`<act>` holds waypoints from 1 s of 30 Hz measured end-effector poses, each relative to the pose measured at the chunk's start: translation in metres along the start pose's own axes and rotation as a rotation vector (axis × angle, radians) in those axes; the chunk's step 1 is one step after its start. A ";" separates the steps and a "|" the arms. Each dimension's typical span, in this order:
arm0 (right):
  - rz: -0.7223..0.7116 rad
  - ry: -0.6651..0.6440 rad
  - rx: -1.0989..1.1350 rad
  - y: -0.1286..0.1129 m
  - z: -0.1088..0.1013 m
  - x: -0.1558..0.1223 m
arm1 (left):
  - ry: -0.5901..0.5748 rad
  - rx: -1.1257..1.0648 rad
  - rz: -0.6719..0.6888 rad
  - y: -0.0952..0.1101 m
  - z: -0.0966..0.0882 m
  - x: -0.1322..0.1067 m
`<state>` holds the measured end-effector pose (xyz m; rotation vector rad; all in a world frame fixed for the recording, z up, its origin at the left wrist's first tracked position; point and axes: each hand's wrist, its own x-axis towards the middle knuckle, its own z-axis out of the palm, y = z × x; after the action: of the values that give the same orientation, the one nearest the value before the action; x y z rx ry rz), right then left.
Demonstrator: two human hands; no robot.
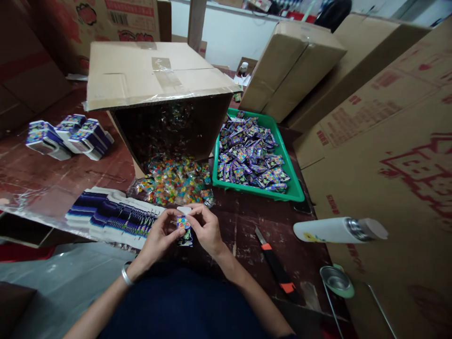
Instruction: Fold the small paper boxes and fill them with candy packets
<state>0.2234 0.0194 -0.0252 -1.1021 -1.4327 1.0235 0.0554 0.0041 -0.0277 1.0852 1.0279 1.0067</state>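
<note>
Between my two hands is a small printed candy box (184, 231), purple and black with a white flap standing up at its top. My left hand (164, 235) pinches its left side, with the thumb across the front. At the upper right, the fingers of my right hand (206, 230) close on the flap. A fanned row of flat candy boxes (113, 216) lies just left of my left hand. Beyond my hands, clear bags of colourful candies (176, 181) spill from a cardboard carton (148, 70) lying on its side.
Right of the carton, a green tray (294, 188) holds many filled boxes. An orange-black utility knife (273, 263) lies with its blade out, near a white flask (323, 229). Stacked flat boxes (70, 134) stand at left. Large cartons (388, 188) wall the right side.
</note>
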 end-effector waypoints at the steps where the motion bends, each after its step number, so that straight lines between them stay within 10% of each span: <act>1: 0.026 0.015 0.046 0.000 0.001 0.000 | 0.009 -0.015 -0.007 -0.001 0.000 0.000; 11: 0.315 -0.120 0.178 -0.004 -0.004 0.018 | 0.079 0.257 0.083 -0.005 -0.008 -0.005; 21: 0.095 -0.191 0.020 -0.013 -0.012 0.015 | 0.040 0.208 -0.005 -0.001 -0.005 -0.009; 25: 0.232 -0.300 -0.010 -0.009 -0.020 0.010 | -0.020 0.240 -0.038 -0.003 -0.008 -0.009; 30: 0.293 0.191 0.200 0.003 -0.076 0.043 | 0.048 0.689 -0.065 -0.007 -0.048 -0.004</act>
<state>0.2958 0.0649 -0.0091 -1.2481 -1.0125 1.2026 0.0091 0.0082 -0.0414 1.5708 1.4934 0.6305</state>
